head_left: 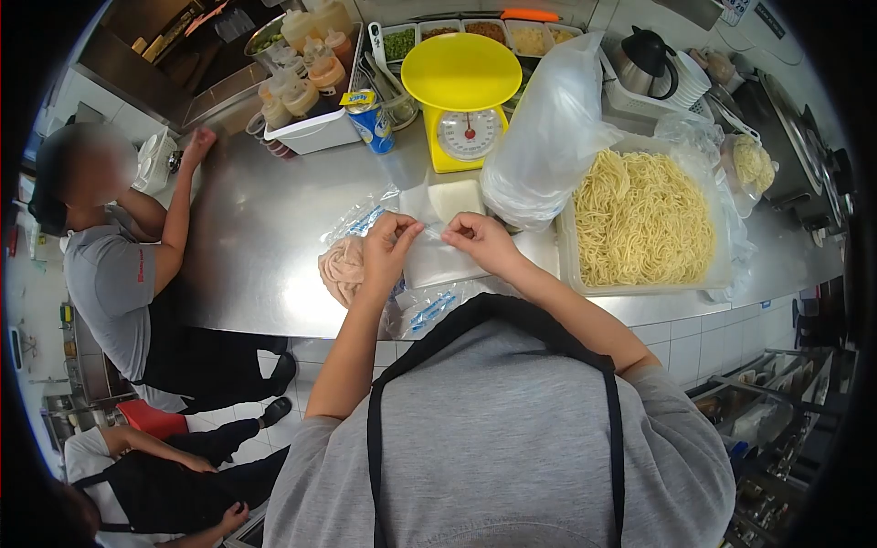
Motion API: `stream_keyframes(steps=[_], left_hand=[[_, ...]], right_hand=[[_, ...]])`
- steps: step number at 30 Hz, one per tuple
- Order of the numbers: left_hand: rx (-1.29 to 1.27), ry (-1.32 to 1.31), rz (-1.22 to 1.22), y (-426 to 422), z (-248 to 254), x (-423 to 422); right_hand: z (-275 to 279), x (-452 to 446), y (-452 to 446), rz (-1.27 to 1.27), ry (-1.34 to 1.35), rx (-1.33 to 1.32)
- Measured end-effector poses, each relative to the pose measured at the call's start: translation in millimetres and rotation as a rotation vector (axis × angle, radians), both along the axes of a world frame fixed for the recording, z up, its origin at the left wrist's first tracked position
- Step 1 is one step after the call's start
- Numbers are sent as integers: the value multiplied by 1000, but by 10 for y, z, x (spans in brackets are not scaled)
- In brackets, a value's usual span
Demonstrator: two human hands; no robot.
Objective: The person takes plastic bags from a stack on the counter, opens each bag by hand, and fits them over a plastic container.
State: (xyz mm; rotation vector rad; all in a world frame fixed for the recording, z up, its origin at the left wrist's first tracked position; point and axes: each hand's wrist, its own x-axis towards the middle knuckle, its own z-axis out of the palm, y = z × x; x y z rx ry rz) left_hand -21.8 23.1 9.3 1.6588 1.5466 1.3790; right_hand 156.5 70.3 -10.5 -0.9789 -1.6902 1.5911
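Head view shows the left hand (389, 241) and right hand (481, 242) near each other over the tabletop (245, 228), thumb and forefinger of each pinched together on what looks like clear film (429, 230). That film, stretched between the fingertips in front of the scale (470, 135), should be nearly weightless, limp and slippery, tearing if pulled hard; its edges, nipped between finger pads, seem the surest hold. Beside the left forearm lies a soft-looking beige cloth (340, 272). To the right, a tub (567, 239) is heaped with noodles (658, 219), probably heavy as a whole. A tall bag (546, 137) stands beside it, its contents hard to make out. Beyond the left hand, a white caddy (315, 136) holds bottles (326, 73).
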Motion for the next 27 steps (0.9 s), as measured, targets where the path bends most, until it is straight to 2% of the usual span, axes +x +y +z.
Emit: stream_keyframes(steps=[2,5,7,8,10,11,13,14,16,20,23,25,26,27], left_hand=[[40,27,65,-21,78,90],[-84,-60,46,-63,205,202],[-301,-2,-142,-47,251,208],[-300,-1,-141,-44,218,169],[-330,-167,-90,-36,151,9],[-329,-165,-92,-49,151,-83],[-247,-240,49,-100,202,-285],[-246,-239,47,-121,201,-419],[-335,-98,227,-185,187,-651],[-370,-147,256,-192,268,-758],[-329,-306,260,-123,418,-681],[-57,-479,309,-63,533,-655],[-55,-482,307,-35,620,-635],[106,-493,322,-7,748,-592]], right_hand=[[49,5,-47,-44,32,29],[148,17,-97,-13,-69,82],[158,7,-128,-21,-89,141],[143,13,-120,-20,-88,142],[109,55,-87,35,-121,82],[107,71,-86,32,-120,84],[116,103,-93,-48,8,-179],[75,114,-88,-50,9,-178],[-28,118,-99,-77,76,-137],[-7,96,-129,-69,123,-143],[63,124,-104,-18,41,-208],[261,124,-146,-50,118,-280],[378,114,-172,-51,115,-277],[510,103,-208,-3,235,-291]])
